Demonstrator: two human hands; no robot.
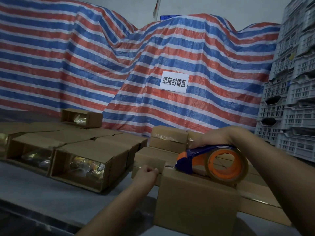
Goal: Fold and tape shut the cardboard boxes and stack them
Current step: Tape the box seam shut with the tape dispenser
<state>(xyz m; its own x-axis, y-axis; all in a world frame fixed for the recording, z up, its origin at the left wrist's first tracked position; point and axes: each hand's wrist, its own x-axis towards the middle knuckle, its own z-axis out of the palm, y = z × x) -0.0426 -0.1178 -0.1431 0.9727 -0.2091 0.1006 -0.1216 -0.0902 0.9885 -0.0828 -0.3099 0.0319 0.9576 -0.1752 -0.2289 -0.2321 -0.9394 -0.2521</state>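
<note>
Orange-cored tape dispenser (pixel 211 160) under right hand (pixel 214 137) atop matte cardboard box (pixel 196 201).

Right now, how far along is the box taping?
Done: taped boxes stacked behind. In hand: the right hand runs the tape dispenser over the near box, while the left hand holds the tape end at its edge. Left: open boxes on the left, contents showing.

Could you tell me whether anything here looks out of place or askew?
Mostly tidy. One open-ended box sits alone atop the row of boxes at left, turned at an angle to them. Otherwise nothing stands out.
</note>
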